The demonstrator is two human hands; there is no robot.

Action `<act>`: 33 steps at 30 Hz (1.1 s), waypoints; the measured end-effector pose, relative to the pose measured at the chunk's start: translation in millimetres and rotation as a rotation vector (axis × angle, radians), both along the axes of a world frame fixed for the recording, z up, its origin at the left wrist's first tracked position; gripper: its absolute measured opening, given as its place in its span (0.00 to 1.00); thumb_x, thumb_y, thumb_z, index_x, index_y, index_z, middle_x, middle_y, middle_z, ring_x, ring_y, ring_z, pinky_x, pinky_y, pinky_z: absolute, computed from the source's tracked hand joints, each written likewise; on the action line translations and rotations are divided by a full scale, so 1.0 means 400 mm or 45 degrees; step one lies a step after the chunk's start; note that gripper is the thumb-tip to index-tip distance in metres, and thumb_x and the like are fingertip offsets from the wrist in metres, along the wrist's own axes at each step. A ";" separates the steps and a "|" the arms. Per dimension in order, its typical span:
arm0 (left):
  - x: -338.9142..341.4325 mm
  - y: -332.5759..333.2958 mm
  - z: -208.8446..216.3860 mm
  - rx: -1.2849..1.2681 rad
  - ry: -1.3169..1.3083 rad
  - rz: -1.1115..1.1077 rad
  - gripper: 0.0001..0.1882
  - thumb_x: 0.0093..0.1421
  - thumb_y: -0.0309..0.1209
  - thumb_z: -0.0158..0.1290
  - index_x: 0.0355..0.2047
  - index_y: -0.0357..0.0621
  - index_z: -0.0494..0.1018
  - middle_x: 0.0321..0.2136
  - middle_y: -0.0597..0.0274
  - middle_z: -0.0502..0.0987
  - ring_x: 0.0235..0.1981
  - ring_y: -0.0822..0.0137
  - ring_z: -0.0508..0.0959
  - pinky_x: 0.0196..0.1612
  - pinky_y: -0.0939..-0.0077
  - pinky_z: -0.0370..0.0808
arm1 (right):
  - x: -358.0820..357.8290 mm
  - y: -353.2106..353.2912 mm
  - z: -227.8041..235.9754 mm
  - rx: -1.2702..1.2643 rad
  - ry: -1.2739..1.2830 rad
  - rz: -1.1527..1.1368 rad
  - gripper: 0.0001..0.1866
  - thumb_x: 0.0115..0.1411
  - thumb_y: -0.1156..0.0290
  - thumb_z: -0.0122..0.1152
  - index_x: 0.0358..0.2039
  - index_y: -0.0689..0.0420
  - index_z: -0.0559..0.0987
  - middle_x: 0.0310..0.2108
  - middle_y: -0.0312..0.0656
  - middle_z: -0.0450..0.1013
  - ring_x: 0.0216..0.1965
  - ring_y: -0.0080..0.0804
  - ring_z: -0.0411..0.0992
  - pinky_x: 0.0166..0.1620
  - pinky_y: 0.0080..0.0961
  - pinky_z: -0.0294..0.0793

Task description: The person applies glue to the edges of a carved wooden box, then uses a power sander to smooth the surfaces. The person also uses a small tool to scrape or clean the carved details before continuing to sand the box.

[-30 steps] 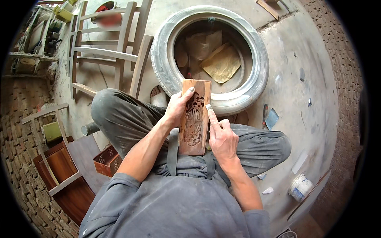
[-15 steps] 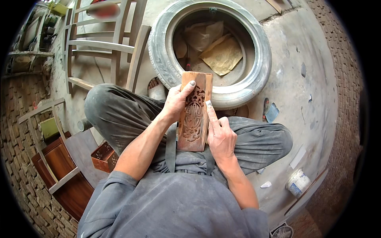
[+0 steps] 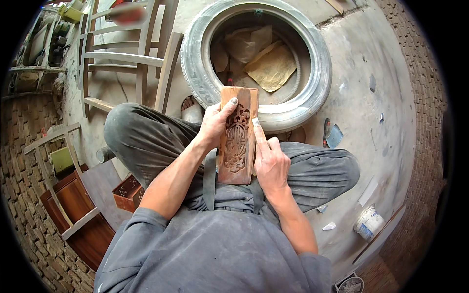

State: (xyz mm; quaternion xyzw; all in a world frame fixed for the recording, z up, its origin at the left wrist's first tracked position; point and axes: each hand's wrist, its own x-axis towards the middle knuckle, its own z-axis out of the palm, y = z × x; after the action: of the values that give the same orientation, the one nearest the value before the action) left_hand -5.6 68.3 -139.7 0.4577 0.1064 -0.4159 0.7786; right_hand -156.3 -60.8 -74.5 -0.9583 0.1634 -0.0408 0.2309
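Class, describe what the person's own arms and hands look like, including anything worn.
Grey-blue sleeves end around the elbows; both forearms are bare. The left hand and right hand are ungloved. A whitish patch, perhaps wrap or dust, marks the right index finger.

You get soft light on the pale grey concrete floor (image 3: 359, 141), dark shadow inside the round grey rubber tyre (image 3: 318, 66), brown brickwork (image 3: 426, 112) bowing toward the black rim, and a blurred red object (image 3: 129, 15).

On the pale floor (image 3: 361, 156) rest a tire (image 3: 320, 63), a white tub (image 3: 370, 222) and a blue scrap (image 3: 335, 136).
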 end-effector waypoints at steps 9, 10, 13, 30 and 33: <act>-0.003 0.000 -0.008 -0.004 -0.009 0.000 0.21 0.73 0.43 0.58 0.51 0.35 0.78 0.41 0.58 0.85 0.37 0.70 0.86 0.44 0.71 0.85 | 0.002 -0.007 -0.017 0.001 -0.059 -0.007 0.32 0.63 0.76 0.64 0.68 0.41 0.76 0.27 0.42 0.65 0.23 0.46 0.73 0.29 0.44 0.75; -0.004 -0.002 -0.007 -0.016 -0.007 0.004 0.21 0.73 0.43 0.58 0.51 0.35 0.78 0.41 0.57 0.85 0.38 0.69 0.86 0.45 0.70 0.85 | -0.013 -0.002 -0.013 -0.007 -0.020 -0.010 0.32 0.63 0.76 0.65 0.68 0.41 0.76 0.27 0.42 0.65 0.23 0.45 0.73 0.29 0.44 0.75; -0.005 -0.001 0.002 0.003 0.010 0.019 0.20 0.73 0.42 0.58 0.49 0.35 0.79 0.39 0.61 0.85 0.36 0.72 0.84 0.43 0.72 0.84 | 0.000 -0.006 -0.016 -0.016 -0.043 0.002 0.32 0.64 0.76 0.65 0.68 0.41 0.76 0.27 0.41 0.66 0.23 0.43 0.73 0.28 0.43 0.75; -0.002 0.001 -0.003 0.038 -0.027 -0.005 0.20 0.73 0.43 0.57 0.49 0.36 0.78 0.40 0.57 0.85 0.37 0.68 0.86 0.44 0.70 0.85 | 0.002 -0.009 -0.020 0.021 -0.082 0.014 0.30 0.64 0.77 0.63 0.67 0.45 0.77 0.29 0.43 0.67 0.24 0.46 0.75 0.28 0.43 0.76; 0.001 -0.001 -0.001 0.039 -0.035 -0.015 0.20 0.74 0.43 0.57 0.50 0.36 0.78 0.40 0.58 0.85 0.37 0.69 0.86 0.44 0.70 0.84 | 0.057 -0.029 -0.032 0.001 -0.114 -0.001 0.30 0.64 0.76 0.64 0.67 0.44 0.77 0.30 0.43 0.68 0.25 0.46 0.75 0.30 0.43 0.76</act>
State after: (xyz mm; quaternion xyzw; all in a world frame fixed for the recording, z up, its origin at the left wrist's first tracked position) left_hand -5.2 67.7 -140.1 0.4758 0.0993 -0.4125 0.7704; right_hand -133.6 -72.4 -87.2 -0.9554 0.1531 -0.0838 0.2383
